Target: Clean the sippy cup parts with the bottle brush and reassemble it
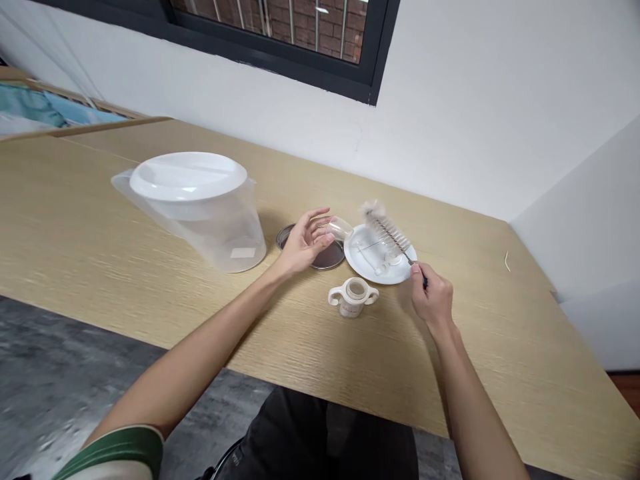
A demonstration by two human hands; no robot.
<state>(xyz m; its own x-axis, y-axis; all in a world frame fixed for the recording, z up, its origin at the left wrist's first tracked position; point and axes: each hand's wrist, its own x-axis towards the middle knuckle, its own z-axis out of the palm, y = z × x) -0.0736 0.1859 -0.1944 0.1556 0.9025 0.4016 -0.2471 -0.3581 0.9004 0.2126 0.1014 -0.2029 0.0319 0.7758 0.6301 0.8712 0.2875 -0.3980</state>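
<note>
My left hand (305, 241) is curled around a clear see-through bottle (340, 229), held sideways above a dark round metal tray (330, 260); its open end points right. In my right hand (433, 293) is the handle of a bottle brush (387, 230), its white bristles raised up and to the left over a white plate (367, 272). Small clear and white parts (383, 267) lie on that plate, too fine to name one by one. Between my hands, nearer to me, a cream two-handled holder (353, 298) stands upright with its round opening facing up.
A large translucent pitcher (215, 230) with a white lid stands left of my left hand. At the far right lies a thin white strip (507, 261) on the wooden table (280, 340). A white wall and a dark-framed window (300, 47) border the back.
</note>
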